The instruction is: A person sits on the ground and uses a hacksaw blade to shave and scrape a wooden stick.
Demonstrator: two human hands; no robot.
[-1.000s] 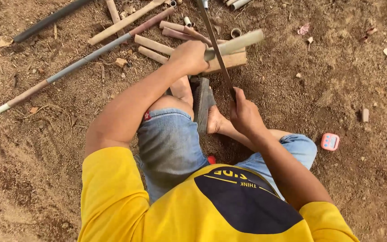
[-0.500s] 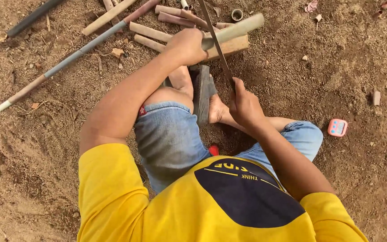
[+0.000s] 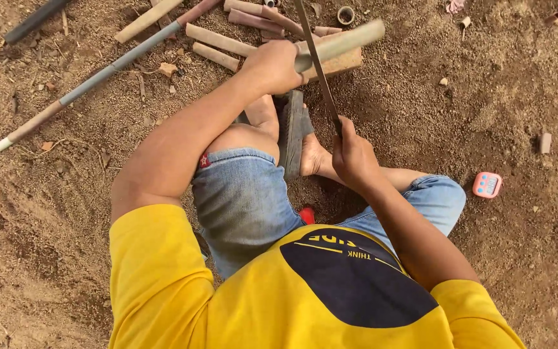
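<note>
Since the earlier frame the view has slid a little: the bamboo pieces sit higher in frame, the pink timer lies further right, and the saw blade has shifted only slightly along the stick.

Left hand [image 3: 274, 64] wrapped tight around a pale bamboo stick [image 3: 347, 40], holding it off the ground, the free end pointing up and right. Right hand [image 3: 351, 154] closed around the low end of a long thin saw blade [image 3: 316, 61], which runs up across the stick just beside the left knuckles. Bare foot [image 3: 314, 155] and dark sandal [image 3: 290, 132] lie directly under the blade's line. Block of wood [image 3: 338, 63] behind the stick; I cannot tell whether the stick rests on it.

Cut lengths of bamboo [image 3: 217, 40] scattered on the dirt ground [image 3: 460, 110], a long grey pole [image 3: 92, 77] to the left, pink timer [image 3: 487, 185] well apart at right.

Risks, as I judge them:
- Blade is close to the left fingers; a skip off the round stick could catch them.
- Stick is steadied by one hand only; it could roll or twist and pinch the blade.
- A slip downward could send the blade toward the bare foot.
</note>
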